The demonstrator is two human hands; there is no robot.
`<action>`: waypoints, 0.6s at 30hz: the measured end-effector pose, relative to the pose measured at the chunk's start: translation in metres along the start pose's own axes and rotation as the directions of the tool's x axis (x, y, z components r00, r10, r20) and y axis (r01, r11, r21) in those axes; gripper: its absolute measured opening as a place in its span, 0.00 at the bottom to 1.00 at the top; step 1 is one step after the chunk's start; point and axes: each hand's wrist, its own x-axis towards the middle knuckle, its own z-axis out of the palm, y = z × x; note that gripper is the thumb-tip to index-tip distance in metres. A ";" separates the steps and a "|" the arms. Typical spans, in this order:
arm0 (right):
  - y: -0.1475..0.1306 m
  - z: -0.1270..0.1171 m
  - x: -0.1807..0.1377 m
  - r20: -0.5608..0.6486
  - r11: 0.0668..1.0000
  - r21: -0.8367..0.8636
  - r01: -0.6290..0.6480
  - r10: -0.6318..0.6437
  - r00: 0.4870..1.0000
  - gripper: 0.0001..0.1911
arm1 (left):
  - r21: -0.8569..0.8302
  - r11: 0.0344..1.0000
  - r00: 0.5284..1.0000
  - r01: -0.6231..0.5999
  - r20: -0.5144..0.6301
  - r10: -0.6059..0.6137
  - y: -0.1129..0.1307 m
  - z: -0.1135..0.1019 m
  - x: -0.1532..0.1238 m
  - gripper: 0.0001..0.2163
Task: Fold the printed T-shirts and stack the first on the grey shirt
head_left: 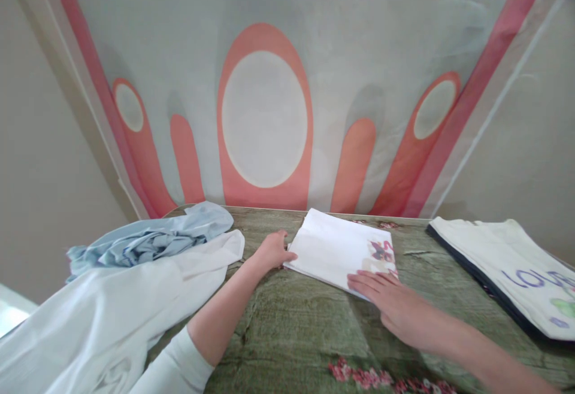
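Observation:
A folded white garment (pixel 335 247) with a small coloured print near its right corner lies on the green patterned cover (pixel 296 322). My left hand (pixel 271 251) touches its left edge, fingers curled toward the fabric, thumb on top. My right hand (pixel 387 298) lies flat on the garment's near right corner, fingers stretched out and together. Neither hand lifts the cloth.
A heap of loose white cloth (pixel 112 304) and pale blue cloth (pixel 148 241) sits at the left. A stack of folded garments (pixel 507 265), top one white with blue lettering, lies at the right. A grey and red patterned sheet (pixel 265 118) hangs behind.

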 end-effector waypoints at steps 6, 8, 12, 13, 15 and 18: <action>0.050 0.006 0.010 -0.135 0.990 -0.033 -0.134 0.129 0.982 0.32 | 0.056 0.992 0.971 -0.116 0.215 0.101 0.052 -0.001 -0.040 0.21; 0.060 0.007 0.013 -0.187 0.982 -0.013 -0.187 0.181 0.965 0.24 | 0.095 0.979 0.956 -0.183 0.248 0.154 0.072 0.004 -0.058 0.16; 0.077 0.009 0.016 -0.272 0.955 0.025 -0.296 0.291 0.917 0.13 | 0.134 0.940 0.899 -0.315 0.360 0.250 0.098 0.011 -0.083 0.16; 0.081 0.010 0.016 -0.292 0.949 0.035 -0.313 0.309 0.905 0.14 | 0.143 0.930 0.891 -0.338 0.366 0.268 0.101 0.011 -0.084 0.16; 0.087 0.015 0.017 -0.339 0.945 0.045 -0.323 0.319 0.885 0.15 | 0.170 0.917 0.903 -0.362 0.308 0.300 0.098 0.010 -0.078 0.15; 0.082 0.021 0.021 -0.423 0.958 0.051 -0.282 0.276 0.863 0.18 | 0.177 0.896 0.913 -0.408 0.086 0.399 0.080 0.008 -0.053 0.15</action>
